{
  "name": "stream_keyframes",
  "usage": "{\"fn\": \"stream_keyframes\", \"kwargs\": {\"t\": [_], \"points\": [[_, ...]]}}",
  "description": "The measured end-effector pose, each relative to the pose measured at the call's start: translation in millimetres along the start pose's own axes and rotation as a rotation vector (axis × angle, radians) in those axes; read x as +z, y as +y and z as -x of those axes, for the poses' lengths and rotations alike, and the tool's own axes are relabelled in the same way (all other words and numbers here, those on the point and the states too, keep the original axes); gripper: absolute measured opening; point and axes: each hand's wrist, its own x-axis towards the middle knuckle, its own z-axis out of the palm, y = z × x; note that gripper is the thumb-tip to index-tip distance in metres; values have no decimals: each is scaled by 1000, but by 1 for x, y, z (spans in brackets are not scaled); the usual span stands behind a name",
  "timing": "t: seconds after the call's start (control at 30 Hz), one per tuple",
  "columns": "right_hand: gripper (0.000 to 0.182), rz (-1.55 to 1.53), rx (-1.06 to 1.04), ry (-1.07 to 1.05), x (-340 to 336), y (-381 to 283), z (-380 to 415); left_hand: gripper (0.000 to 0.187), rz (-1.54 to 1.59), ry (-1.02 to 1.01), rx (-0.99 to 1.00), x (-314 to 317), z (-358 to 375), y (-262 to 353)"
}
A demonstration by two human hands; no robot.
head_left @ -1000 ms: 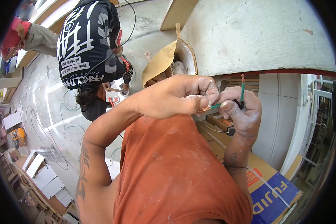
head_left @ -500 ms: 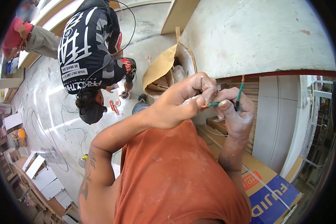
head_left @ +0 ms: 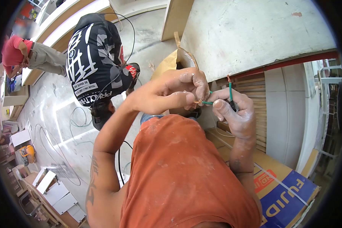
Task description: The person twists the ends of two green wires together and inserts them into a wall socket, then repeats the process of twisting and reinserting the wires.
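Note:
A green insulated wire (head_left: 230, 91) with bare copper strands at its ends is between my hands, in front of my orange shirt. My left hand (head_left: 174, 91) is closed, thumb and index finger pinching at the frayed copper of the near end. My right hand (head_left: 235, 114) grips the green insulation between thumb and curled fingers. From behind those fingers another green length stands up, tipped with bare copper. A small black piece shows beside the right fingers, partly hidden. White dust coats both hands, the right one more heavily.
A pale board (head_left: 254, 36) with a red edge lies just beyond my hands. Below right is a cardboard box (head_left: 285, 197). An open brown paper bag (head_left: 169, 62) sits behind my left hand. A person (head_left: 98, 60) bends over at left; another person (head_left: 38, 55) stands farther back. Cables (head_left: 60, 152) trail across the floor.
My left hand has shifted left, and its fingers have loosened slightly, showing more copper. The right hand stays on the wire. The view has shifted, and the bending person appears lower.

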Motion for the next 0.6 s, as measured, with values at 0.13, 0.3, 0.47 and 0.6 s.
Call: {"fn": "stream_keyframes", "kwargs": {"t": [0.13,0.3,0.47,0.6], "points": [[15,71,-13,0,0,-8,0,18,-184,-91,13,-16,-6,11],[12,163,-29,-16,-2,-15,3,11,-552,-292,11,-24,-20,35],[11,264,-51,-67,-4,-22,2,13,-739,-431,-1,-19,-34,57],[10,269,-37,-83,-3,-23,3,17,-879,-544,46,-17,-38,64]]}}
